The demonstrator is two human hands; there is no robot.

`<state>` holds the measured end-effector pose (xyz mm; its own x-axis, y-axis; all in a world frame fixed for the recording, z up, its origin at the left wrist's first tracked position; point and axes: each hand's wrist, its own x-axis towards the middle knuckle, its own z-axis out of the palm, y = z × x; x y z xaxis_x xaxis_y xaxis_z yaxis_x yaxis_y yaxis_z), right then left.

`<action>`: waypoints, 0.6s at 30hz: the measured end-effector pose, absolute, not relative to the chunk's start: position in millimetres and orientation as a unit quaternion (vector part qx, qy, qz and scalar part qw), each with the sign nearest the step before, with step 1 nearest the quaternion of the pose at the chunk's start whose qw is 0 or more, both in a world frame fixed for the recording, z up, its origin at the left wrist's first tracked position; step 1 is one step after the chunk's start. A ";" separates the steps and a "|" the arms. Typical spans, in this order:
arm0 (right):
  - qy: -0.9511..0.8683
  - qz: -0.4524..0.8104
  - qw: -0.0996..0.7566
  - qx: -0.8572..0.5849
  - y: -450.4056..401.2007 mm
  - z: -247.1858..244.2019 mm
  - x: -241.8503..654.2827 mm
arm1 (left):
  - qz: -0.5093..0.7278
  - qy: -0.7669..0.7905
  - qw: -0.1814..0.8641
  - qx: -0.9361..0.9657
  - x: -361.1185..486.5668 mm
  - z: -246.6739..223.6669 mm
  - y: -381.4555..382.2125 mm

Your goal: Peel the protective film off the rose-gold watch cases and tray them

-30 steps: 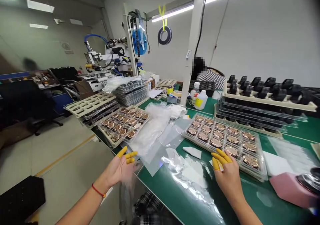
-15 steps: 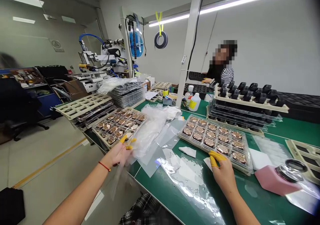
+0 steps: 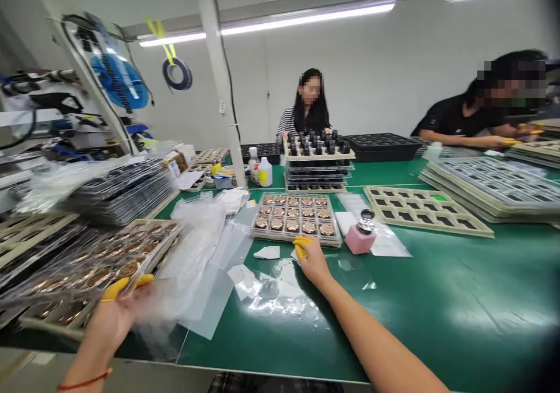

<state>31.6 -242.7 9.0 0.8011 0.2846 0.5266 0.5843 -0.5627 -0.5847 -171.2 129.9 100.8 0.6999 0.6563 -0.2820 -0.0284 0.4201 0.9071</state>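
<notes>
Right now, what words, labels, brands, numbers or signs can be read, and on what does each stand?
No text can be read.
Small white label on the pale upright post: marks too small to read.
Yellow label on the white plastic bottle: too small and blurred to read.

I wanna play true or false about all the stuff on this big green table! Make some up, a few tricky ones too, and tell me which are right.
1. The pink bottle is in the right hand. False: the pink bottle stands on the table, and the right hand is at the clear tray's near edge.
2. A red band is around the left wrist. True.
3. The tape roll lies flat on the table. False: the tape roll hangs from a yellow strap.
4. The right hand has yellow finger covers. True.
5. The white bottle has tipped over. False: the white bottle is upright.
</notes>
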 end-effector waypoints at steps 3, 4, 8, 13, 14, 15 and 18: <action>-0.239 -0.189 0.400 -0.865 -242.8 10.0 32.1 | 0.262 0.243 0.718 0.597 -171.7 121.2 118.1; -0.238 -0.189 0.400 -0.865 -242.8 9.6 32.1 | 0.274 0.219 0.710 0.611 -172.1 127.4 111.5; -0.240 -0.185 0.404 -0.863 -243.0 9.4 32.0 | 0.299 0.169 0.720 0.603 -165.3 146.9 74.8; -0.243 -0.195 0.401 -0.861 -242.7 14.1 30.0 | 0.196 0.231 0.821 0.484 -131.1 164.4 8.7; -0.247 -0.197 0.399 -0.861 -242.6 14.8 29.1 | 0.176 0.258 0.835 0.454 -122.2 166.9 -6.3; -0.252 -0.200 0.397 -0.860 -242.6 15.2 28.1 | 0.154 0.264 0.849 0.432 -113.1 168.7 -21.3; -0.273 -0.204 0.386 -0.857 -242.9 15.5 25.6 | 0.108 0.214 0.868 0.436 -86.2 168.6 -65.8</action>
